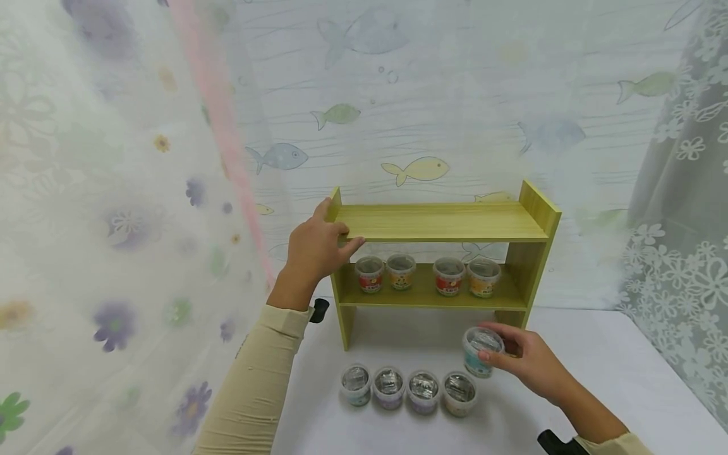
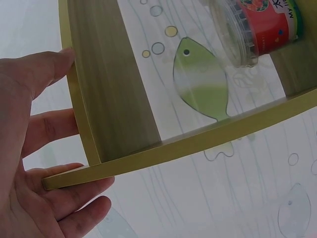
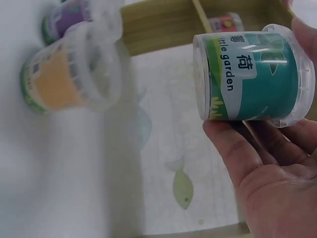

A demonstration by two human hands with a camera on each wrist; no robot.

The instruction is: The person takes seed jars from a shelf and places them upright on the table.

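Note:
My right hand (image 1: 531, 361) grips a small plastic tub (image 3: 252, 77) by its side, thumb and fingers round it. The tub has a teal label reading "little garden" and a clear lid; in the head view it is held in front of the shelf's right leg. My left hand (image 1: 315, 246) holds the upper left corner of a two-tier wooden shelf (image 1: 438, 222). In the left wrist view, the thumb lies on the side panel's edge (image 2: 81, 109) and other fingers reach round the corner. Below the right hand's tub, several similar tubs (image 1: 423, 392) stand in a row on the table.
On the lower tier stand two pairs of tubs with red (image 1: 371, 275) and yellow-orange (image 1: 485, 278) labels, a gap between the pairs. White cloth (image 1: 597, 354) covers the table. Fish-patterned curtain (image 1: 455, 114) hangs behind, with a flowered curtain (image 1: 114, 253) at the left.

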